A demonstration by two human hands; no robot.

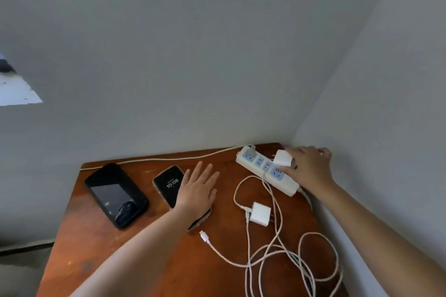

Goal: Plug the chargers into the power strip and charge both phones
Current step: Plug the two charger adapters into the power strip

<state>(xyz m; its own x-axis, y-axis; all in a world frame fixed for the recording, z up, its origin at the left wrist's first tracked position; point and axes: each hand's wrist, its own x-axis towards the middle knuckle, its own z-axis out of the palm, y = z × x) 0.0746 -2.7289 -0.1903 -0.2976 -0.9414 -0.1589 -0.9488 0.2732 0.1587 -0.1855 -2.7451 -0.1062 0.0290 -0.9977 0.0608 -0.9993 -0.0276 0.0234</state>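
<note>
- A reddish-brown wooden table [149, 255] fills the lower half of the view, pushed into a corner of pale grey walls [217, 43] that meet at about 1 o'clock.
- The person's right hand [306, 167], reaching in from 4 o'clock, grasps a white charger [282, 158] between thumb and fingers, holding it just above the white power strip [268, 170], prongs pointing left.
- The left hand [196, 190], entering from 7 o'clock, lies flat and released, fingers spread, its palm partly over the smaller phone [169, 184].
- The larger phone [115, 194], screen dark, lies at 9 o'clock on the table, just beside the smaller one, whose lit screen reads 10:06.
- The power strip sits diagonally at 2 o'clock by the right wall, with blue socket faces and one plug already in its far end; its cord [156, 158] runs along the table's back edge.
- White cables [284, 255] loop in a tangle at 5 o'clock.
- A second white charger [260, 213] lies unplugged on the table at 4 o'clock, a cable attached.
- A loose cable connector [204, 234] lies near the left wrist.
</note>
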